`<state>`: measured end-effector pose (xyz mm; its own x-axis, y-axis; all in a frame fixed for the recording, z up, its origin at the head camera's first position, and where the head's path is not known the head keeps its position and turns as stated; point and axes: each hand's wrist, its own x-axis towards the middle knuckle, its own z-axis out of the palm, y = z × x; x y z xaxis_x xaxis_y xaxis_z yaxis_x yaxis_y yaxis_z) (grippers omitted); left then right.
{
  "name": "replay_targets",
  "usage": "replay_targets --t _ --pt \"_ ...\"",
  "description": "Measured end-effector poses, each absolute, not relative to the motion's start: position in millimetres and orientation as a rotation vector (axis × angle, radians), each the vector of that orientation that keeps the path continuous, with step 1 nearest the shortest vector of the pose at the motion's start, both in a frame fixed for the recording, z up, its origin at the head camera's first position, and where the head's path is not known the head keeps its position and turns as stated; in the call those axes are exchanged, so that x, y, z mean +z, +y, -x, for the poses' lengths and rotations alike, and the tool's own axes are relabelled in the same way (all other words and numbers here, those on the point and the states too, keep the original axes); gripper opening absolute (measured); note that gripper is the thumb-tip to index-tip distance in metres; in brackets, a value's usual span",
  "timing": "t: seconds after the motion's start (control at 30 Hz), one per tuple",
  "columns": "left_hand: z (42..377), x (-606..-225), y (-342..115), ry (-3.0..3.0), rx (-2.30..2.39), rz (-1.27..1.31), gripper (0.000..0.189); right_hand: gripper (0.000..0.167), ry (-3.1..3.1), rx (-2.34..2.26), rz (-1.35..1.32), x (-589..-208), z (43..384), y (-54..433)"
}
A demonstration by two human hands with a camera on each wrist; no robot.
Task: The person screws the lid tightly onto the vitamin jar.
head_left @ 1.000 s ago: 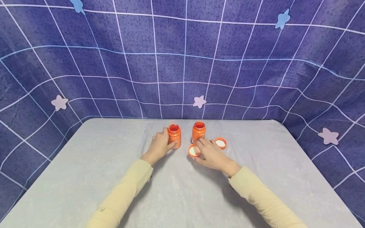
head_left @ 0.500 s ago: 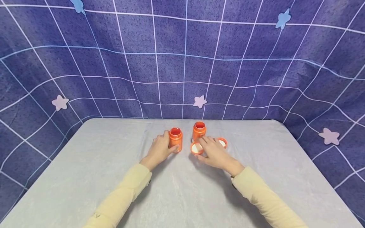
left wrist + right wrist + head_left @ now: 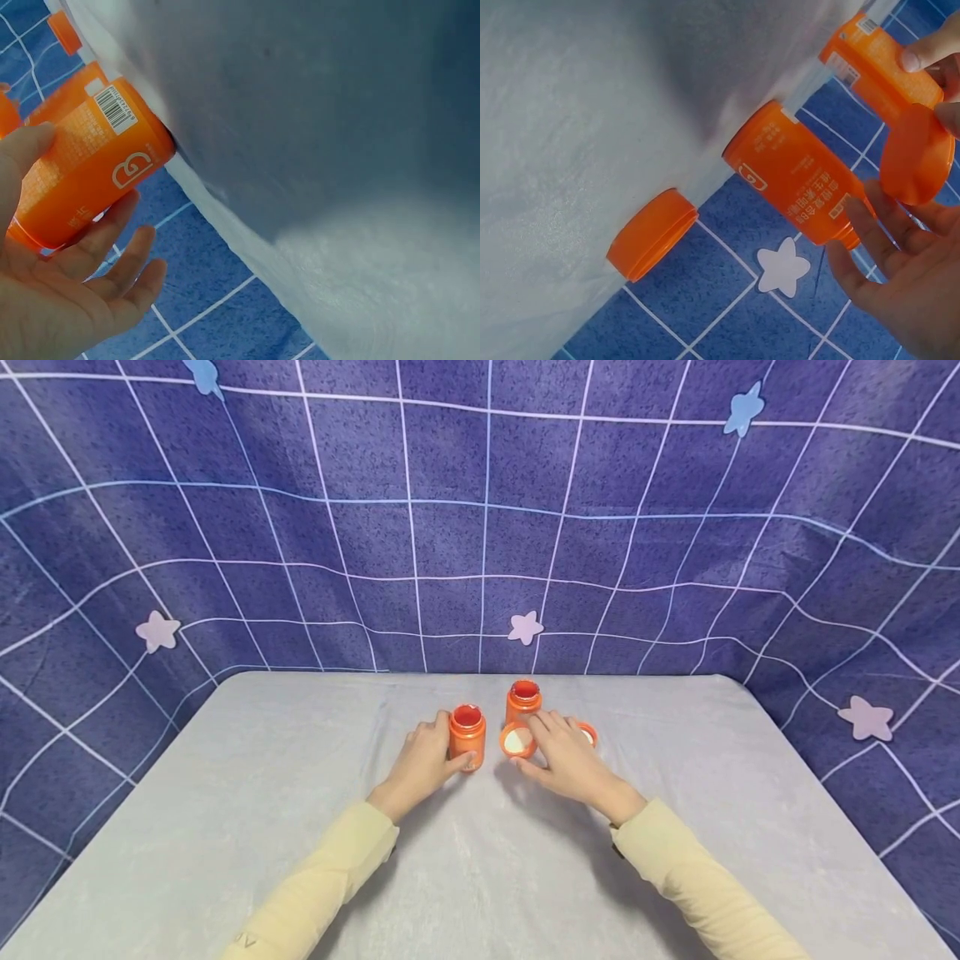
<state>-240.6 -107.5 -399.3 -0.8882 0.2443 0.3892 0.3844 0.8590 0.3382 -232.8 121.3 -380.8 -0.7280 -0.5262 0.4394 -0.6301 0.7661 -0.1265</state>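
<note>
An uncapped orange bottle (image 3: pixel 467 747) stands upright near the table's middle. My left hand (image 3: pixel 420 768) holds it from the left, the thumb (image 3: pixel 30 146) on its near side. In the left wrist view, the other fingers are spread, some of them off the bottle. My right hand (image 3: pixel 576 767) pinches an orange screw lid (image 3: pixel 517 741), its white inside turned up in the head view. That lid is above the table, in front of a second uncapped orange bottle (image 3: pixel 522 706). Another lid (image 3: pixel 652 236) lies on the table, partly hidden behind the right hand in the head view.
A grey cloth covers the table (image 3: pixel 262 777). Behind it hangs a blue curtain (image 3: pixel 450 543) with a white grid and star shapes (image 3: pixel 525 627). The second bottle stands a short way to the right of and behind the held one.
My left hand has brought its bottle nearer to me and slightly right. The right hand's lid has shifted up in the view, and that hand now covers more of the lid on the table.
</note>
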Motion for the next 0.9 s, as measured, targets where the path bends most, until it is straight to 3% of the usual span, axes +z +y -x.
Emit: replay_targets --t 0.4,0.7,0.9 --pt "231 -401 -104 -2.693 -0.586 0.515 0.052 0.053 -2.515 0.417 -0.87 -376 233 122" --pt "225 -400 -103 -2.721 -0.587 0.524 0.054 0.045 -2.493 0.45 -0.862 -373 232 120" --pt "221 -401 -102 -2.73 -0.612 0.522 0.056 0.051 -2.469 0.47 -0.875 -371 231 119"
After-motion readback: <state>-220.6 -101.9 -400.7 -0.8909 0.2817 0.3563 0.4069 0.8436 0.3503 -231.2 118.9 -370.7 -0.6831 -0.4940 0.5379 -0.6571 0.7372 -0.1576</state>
